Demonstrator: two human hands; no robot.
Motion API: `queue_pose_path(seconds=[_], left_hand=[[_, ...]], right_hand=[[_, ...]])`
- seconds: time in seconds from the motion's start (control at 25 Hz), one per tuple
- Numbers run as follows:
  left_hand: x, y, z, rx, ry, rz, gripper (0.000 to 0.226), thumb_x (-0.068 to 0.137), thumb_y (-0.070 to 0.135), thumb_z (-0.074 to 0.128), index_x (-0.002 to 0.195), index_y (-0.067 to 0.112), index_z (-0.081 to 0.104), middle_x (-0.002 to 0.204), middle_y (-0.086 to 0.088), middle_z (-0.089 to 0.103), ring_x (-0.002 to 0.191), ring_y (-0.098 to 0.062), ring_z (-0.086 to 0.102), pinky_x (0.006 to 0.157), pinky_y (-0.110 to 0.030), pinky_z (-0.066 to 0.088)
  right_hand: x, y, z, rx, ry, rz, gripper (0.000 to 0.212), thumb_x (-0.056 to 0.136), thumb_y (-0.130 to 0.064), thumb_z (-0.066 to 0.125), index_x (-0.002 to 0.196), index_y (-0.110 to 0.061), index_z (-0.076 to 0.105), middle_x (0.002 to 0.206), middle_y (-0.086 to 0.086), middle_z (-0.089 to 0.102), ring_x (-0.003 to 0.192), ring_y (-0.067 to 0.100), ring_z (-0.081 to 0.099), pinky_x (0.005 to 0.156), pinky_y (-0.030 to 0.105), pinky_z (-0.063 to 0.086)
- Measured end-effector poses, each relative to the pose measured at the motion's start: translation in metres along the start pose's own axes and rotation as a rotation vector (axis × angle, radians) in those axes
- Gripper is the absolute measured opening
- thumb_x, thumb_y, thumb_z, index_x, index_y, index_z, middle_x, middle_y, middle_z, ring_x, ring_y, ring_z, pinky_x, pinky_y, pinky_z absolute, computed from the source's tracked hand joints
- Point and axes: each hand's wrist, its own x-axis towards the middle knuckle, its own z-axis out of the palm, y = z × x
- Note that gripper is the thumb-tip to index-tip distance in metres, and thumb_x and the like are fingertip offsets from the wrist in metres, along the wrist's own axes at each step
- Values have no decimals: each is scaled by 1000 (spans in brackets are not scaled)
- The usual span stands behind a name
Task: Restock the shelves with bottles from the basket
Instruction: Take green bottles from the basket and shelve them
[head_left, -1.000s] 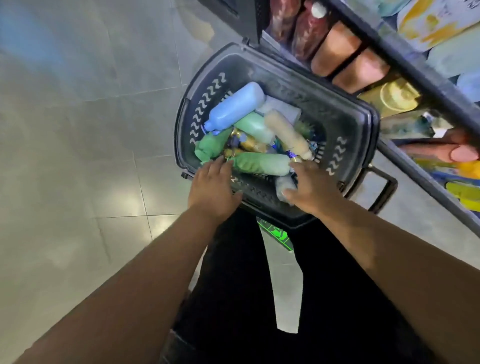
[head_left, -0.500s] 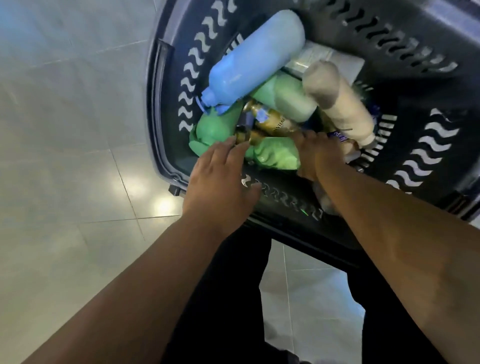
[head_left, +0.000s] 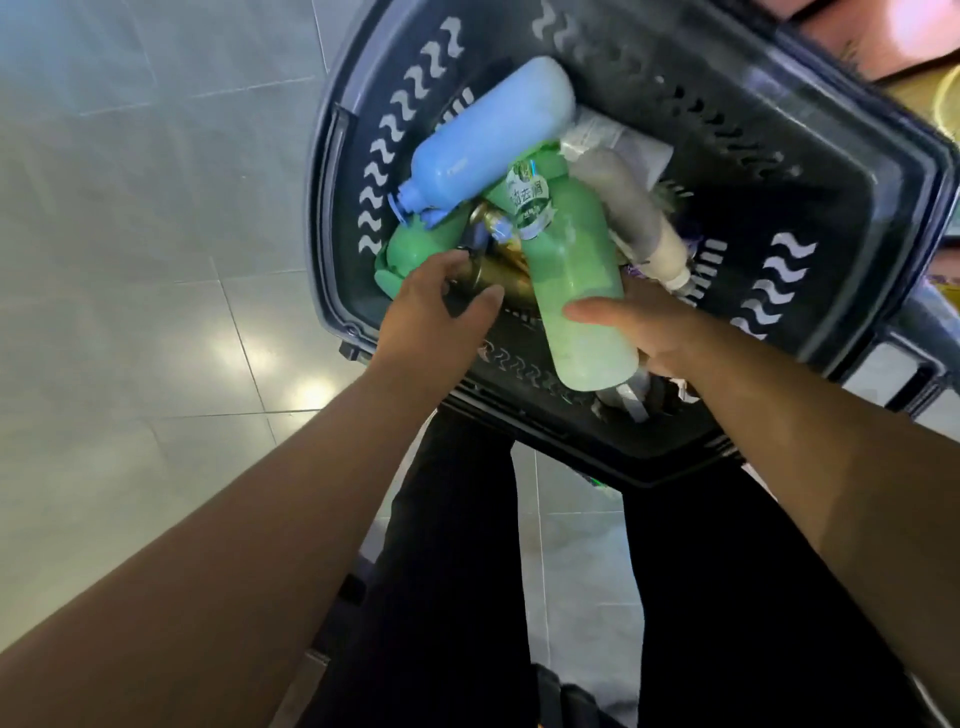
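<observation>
A dark plastic basket (head_left: 810, 171) stands on the floor in front of me, holding several bottles. My right hand (head_left: 644, 327) grips a pale green bottle (head_left: 576, 280) and holds it raised above the others, its labelled end pointing away from me. My left hand (head_left: 441, 306) reaches into the near left corner, its fingers curled round a gold bottle (head_left: 498, 275). A light blue bottle (head_left: 488, 140) lies across the top of the pile, a darker green bottle (head_left: 415, 249) under it at the left, and a beige bottle (head_left: 639, 218) at the right.
Grey floor tiles (head_left: 156, 260) spread out to the left of the basket. My dark trouser legs (head_left: 519, 571) are below its near rim. A shelf edge with packaged goods (head_left: 924, 57) shows at the top right corner.
My right hand has lifted the pale green bottle out of the pile and turned it lengthwise towards me. My left hand has moved deeper into the basket onto the gold bottle.
</observation>
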Motion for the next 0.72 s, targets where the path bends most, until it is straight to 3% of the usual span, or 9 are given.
queue_pose_path(seconds=[0.04,0.2,0.32,0.48,0.56,0.64,0.72], left_hand=[[-3,10,-2,-104,-18,-47,44,90,42,64,130,27,52,122,10,59,112,-8,56,92,-21,40],[-13,44,-9,-581,-178,-78,31,89,38,68,112,19,63,107,-3,71,92,-12,67,82,-26,50],[-21,55,-15,-822,-306,-137,20,89,31,68,103,17,69,100,-6,74,91,-21,71,77,-33,60],[-25,54,-21,-927,-365,-228,59,74,36,76,122,5,63,112,-18,70,97,-33,68,88,-48,57],[-22,46,-33,-969,-327,-228,56,76,32,74,125,6,62,107,-15,70,93,-31,69,81,-43,58],[-20,32,-50,-964,-301,-202,49,81,31,71,124,9,63,104,-12,72,92,-27,69,78,-39,57],[-18,13,-69,-931,-256,-175,43,81,31,67,119,12,64,103,-10,72,91,-24,70,80,-39,57]], right_hand=[[-17,-7,3,58,-91,1,51,58,-28,77,106,-23,62,93,-1,75,91,23,70,82,44,57],[-59,-24,15,197,-413,101,95,30,-46,94,115,-17,62,103,6,72,97,25,68,86,43,54],[-76,-31,22,271,-526,132,92,36,-41,95,117,-13,64,112,12,69,104,29,66,91,46,53],[-82,-34,34,321,-639,136,76,40,-40,96,108,-15,73,110,8,71,103,24,67,89,40,54],[-74,-31,36,247,-667,139,75,39,-48,94,108,-23,74,111,1,72,107,18,66,96,43,50],[-65,-27,32,53,-643,180,95,37,-61,89,123,-33,63,125,-3,66,123,18,56,105,48,37],[-50,-25,25,-115,-443,199,97,39,-60,89,126,-37,51,130,-2,62,127,19,52,103,44,36]])
